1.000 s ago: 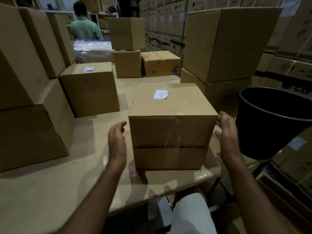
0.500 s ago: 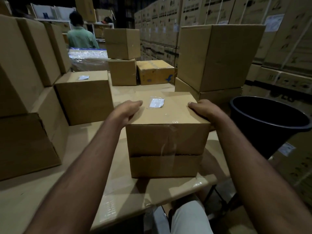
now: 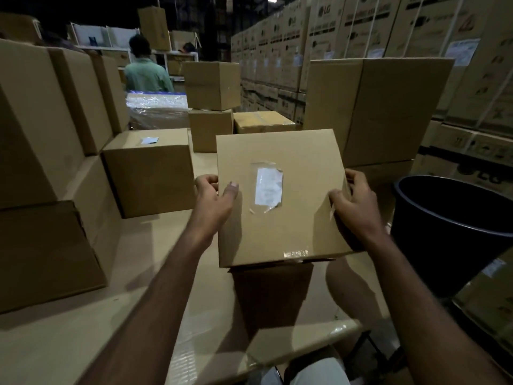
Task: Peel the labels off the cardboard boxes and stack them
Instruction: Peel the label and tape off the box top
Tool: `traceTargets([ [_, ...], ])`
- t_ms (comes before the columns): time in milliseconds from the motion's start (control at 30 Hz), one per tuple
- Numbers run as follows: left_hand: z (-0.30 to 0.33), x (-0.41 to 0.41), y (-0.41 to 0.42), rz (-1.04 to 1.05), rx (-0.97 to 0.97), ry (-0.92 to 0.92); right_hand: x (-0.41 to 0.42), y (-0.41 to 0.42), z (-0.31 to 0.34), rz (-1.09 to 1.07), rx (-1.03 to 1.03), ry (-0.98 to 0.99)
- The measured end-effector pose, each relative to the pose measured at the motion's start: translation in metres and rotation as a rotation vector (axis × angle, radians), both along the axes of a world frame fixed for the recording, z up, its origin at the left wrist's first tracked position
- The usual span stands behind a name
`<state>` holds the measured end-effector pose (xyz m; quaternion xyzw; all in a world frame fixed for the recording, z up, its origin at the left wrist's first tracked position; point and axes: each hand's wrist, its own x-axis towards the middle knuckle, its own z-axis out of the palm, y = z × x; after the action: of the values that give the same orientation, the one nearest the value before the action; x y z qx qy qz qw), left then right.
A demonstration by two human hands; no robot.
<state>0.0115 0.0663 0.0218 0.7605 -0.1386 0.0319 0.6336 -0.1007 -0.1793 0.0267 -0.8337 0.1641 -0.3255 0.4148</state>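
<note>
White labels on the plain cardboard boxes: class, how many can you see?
2. One label sits on the top face of the box gripped by both hands. The other label is on the box standing to its left. Other boxes may hide more.

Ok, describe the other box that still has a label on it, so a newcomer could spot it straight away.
Start at the tall stack of cardboard boxes along the table's left side. Just right of it, beyond the left hand, sits a smaller box directly on the tabletop. Unlike the plain boxes around it, it carries a small pale label on its top face.
</note>
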Motion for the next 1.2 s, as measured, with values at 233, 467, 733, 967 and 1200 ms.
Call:
traceTargets([
  [233, -0.012, -0.013, -0.008, 0.207, 0.221, -0.142, -0.010, -0.002, -0.020, -0.024, -0.014, 0.003],
  [467, -0.018, -0.013, -0.014, 0.256, 0.311, -0.215, -0.002, -0.001, -0.019, -0.056, -0.091, -0.010],
  [733, -0.018, -0.010, -0.016, 0.275, 0.367, -0.219, 0.026, 0.058, 0.005, -0.036, -0.412, -0.455],
  [967, -0.017, -0.014, -0.015, 0.278, 0.413, -0.235, 0.089, 0.076, 0.025, 0.104, -0.349, -0.328],
  [1200, 0.022, 0.003, -0.015, 0.353, 0.421, -0.502, 0.093, 0.073, 0.013, 0.094, -0.378, -0.319],
])
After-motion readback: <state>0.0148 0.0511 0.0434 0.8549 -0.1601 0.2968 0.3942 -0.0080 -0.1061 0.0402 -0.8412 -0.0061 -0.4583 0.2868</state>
